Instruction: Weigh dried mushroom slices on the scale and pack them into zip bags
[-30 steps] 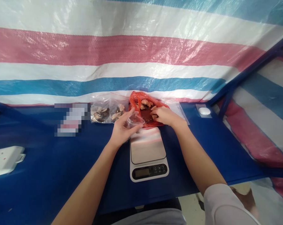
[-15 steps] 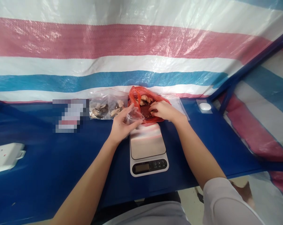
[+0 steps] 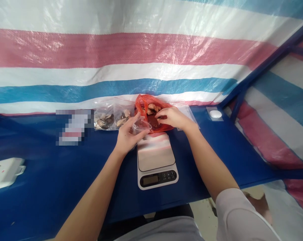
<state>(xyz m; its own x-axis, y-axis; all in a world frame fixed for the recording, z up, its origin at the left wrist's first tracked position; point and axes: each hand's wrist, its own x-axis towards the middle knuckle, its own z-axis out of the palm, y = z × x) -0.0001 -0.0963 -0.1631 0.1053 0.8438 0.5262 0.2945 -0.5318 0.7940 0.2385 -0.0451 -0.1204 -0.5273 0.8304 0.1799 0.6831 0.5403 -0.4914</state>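
My left hand point(image 3: 128, 135) is closed on the rim of a clear plastic bag point(image 3: 142, 124), keeping its mouth spread beside the red bag. My right hand point(image 3: 172, 117) reaches over the open red plastic bag point(image 3: 141, 100) with its fingers pinched together; whatever is between them, I cannot make out. Inside the red bag lie pale brown dried pieces point(image 3: 152, 107) that look like dried mushrooms. Just in front of both hands stands a white kitchen scale point(image 3: 156, 157) with a bare metal plate and a dark display.
Two clear bags of similar dried pieces point(image 3: 105, 120) lie left of my left hand. Flat clear bags point(image 3: 189, 115) are behind my right wrist. A white oval object point(image 3: 215, 114) sits far right, a white power strip point(image 3: 7, 172) far left. Striped sheeting point(image 3: 91, 50) backs the blue table point(image 3: 66, 187).
The view has shifted slightly, so everything sits a little lower and further left. Both hands keep nearly the same places, the left on the clear bag and the right at the red bag.
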